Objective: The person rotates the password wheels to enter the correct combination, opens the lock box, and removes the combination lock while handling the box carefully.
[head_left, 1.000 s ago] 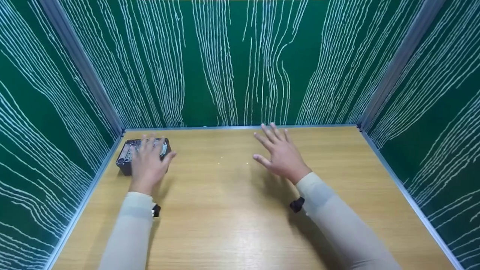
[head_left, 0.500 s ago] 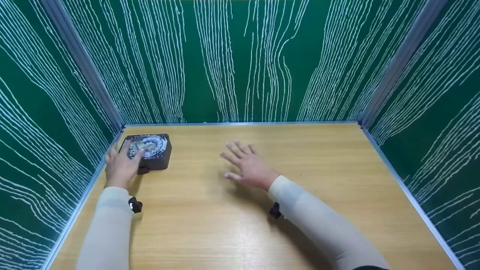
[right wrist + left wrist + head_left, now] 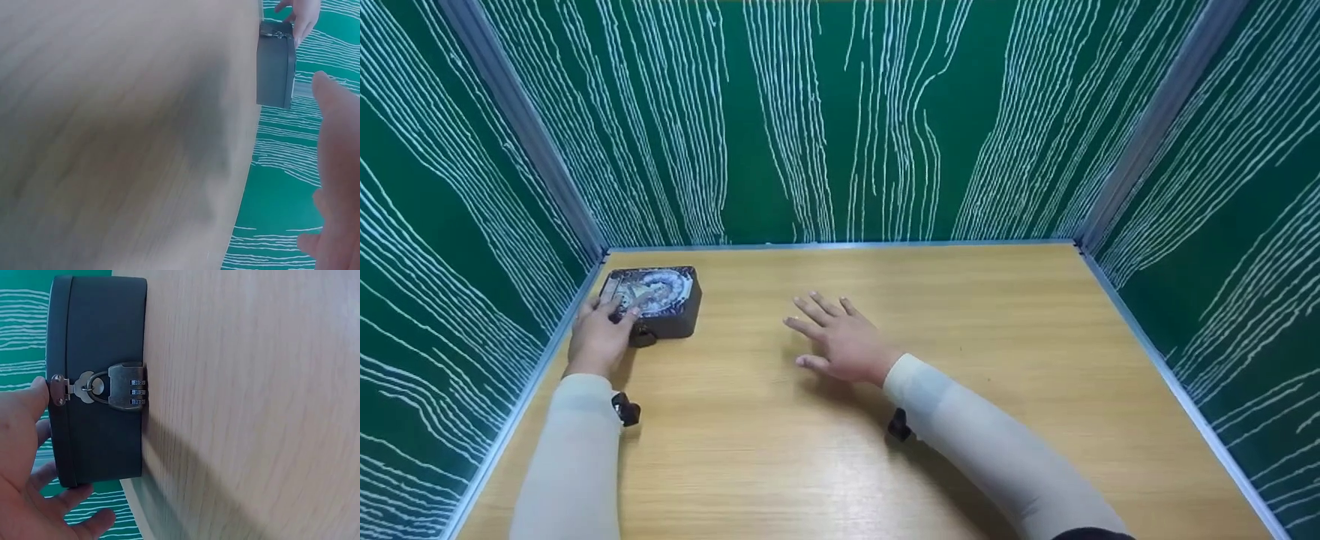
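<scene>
A dark box (image 3: 675, 325) with a patterned lid (image 3: 660, 291) stands at the table's back left. My left hand (image 3: 598, 341) is at its front left corner, fingers spread, with the thumb right at the lid's edge. In the left wrist view a combination padlock (image 3: 127, 387) with three number wheels hangs from the metal clasp (image 3: 89, 387) on the box's front. The outer fingers (image 3: 93, 523) splay beside the box's left side. My right hand (image 3: 847, 341) hovers over the middle of the table, fingers spread, holding nothing. The right wrist view shows it apart from the box.
The wooden table (image 3: 810, 465) is enclosed at the back and sides by green panels (image 3: 855, 135) with white wavy lines. Metal posts (image 3: 1140, 135) stand at the back corners, and a metal strip (image 3: 840, 244) runs along the back edge.
My left hand has gone from above the box to its front left corner, uncovering the lid. My right hand has moved left and nearer to me. The box stays in place.
</scene>
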`<state>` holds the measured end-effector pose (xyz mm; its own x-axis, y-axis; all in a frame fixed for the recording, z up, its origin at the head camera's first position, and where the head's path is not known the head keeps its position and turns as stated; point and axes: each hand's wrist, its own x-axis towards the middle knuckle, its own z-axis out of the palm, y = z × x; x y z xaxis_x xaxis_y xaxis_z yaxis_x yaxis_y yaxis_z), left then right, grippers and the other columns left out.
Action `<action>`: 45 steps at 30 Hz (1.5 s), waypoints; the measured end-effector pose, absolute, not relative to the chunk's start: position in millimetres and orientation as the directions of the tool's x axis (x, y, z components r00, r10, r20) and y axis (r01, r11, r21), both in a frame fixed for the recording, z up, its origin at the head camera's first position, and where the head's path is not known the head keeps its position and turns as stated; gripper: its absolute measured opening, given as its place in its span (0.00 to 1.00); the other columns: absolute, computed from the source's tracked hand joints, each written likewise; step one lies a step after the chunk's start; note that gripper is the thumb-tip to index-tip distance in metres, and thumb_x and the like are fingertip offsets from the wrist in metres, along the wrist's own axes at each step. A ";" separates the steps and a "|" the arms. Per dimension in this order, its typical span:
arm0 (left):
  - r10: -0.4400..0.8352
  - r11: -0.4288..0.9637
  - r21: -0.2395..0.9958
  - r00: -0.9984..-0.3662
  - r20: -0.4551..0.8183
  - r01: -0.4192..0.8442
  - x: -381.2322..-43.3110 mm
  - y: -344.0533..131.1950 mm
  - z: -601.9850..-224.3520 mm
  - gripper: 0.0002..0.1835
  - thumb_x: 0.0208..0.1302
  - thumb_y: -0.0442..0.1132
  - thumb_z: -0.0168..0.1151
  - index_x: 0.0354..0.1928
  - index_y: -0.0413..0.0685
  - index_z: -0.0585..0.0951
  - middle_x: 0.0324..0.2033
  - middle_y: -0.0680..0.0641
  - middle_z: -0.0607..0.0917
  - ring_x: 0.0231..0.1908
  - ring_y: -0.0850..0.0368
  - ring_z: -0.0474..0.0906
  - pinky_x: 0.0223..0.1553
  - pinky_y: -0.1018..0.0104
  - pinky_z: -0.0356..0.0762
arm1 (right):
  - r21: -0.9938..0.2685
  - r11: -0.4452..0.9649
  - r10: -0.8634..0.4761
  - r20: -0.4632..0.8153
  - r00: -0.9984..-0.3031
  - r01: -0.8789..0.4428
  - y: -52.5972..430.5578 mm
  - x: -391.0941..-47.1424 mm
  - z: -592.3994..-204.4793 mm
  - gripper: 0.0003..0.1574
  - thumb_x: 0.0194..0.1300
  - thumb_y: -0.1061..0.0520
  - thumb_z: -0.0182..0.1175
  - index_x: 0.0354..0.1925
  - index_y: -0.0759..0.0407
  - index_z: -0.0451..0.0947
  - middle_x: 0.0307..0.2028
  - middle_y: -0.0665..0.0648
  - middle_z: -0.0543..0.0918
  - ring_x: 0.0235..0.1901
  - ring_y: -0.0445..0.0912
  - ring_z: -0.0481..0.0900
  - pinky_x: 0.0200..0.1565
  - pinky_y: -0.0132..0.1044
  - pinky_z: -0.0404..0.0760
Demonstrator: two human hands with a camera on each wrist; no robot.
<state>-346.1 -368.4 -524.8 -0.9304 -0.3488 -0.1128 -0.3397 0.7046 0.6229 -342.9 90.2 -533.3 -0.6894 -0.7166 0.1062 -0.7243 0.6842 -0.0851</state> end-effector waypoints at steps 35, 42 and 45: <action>-0.025 0.921 0.388 -1.000 0.009 -0.020 -370.1 -213.8 -502.8 0.47 0.78 0.64 0.71 0.83 0.36 0.71 0.85 0.29 0.66 0.77 0.25 0.75 0.81 0.30 0.71 | -0.154 0.769 -0.612 0.104 -0.784 -0.620 125.1 -359.1 -524.4 0.53 0.84 0.18 0.43 0.92 0.40 0.55 0.94 0.49 0.47 0.93 0.58 0.43 0.90 0.70 0.49; 0.050 0.917 0.394 -0.998 0.028 0.057 -366.2 -162.6 -503.5 0.42 0.74 0.66 0.74 0.71 0.36 0.82 0.75 0.35 0.79 0.63 0.35 0.85 0.74 0.37 0.81 | -0.176 0.800 -0.570 0.070 -0.818 -0.573 133.7 -362.8 -524.9 0.52 0.84 0.26 0.56 0.92 0.45 0.57 0.94 0.51 0.48 0.94 0.56 0.42 0.91 0.68 0.47; 0.109 0.921 0.371 -0.993 0.035 0.114 -362.5 -148.1 -502.2 0.34 0.76 0.64 0.73 0.65 0.42 0.89 0.74 0.36 0.80 0.65 0.36 0.85 0.75 0.37 0.80 | -0.174 0.808 -0.562 0.061 -0.825 -0.563 137.9 -362.9 -522.6 0.51 0.84 0.28 0.58 0.91 0.46 0.59 0.94 0.53 0.50 0.94 0.57 0.44 0.91 0.68 0.47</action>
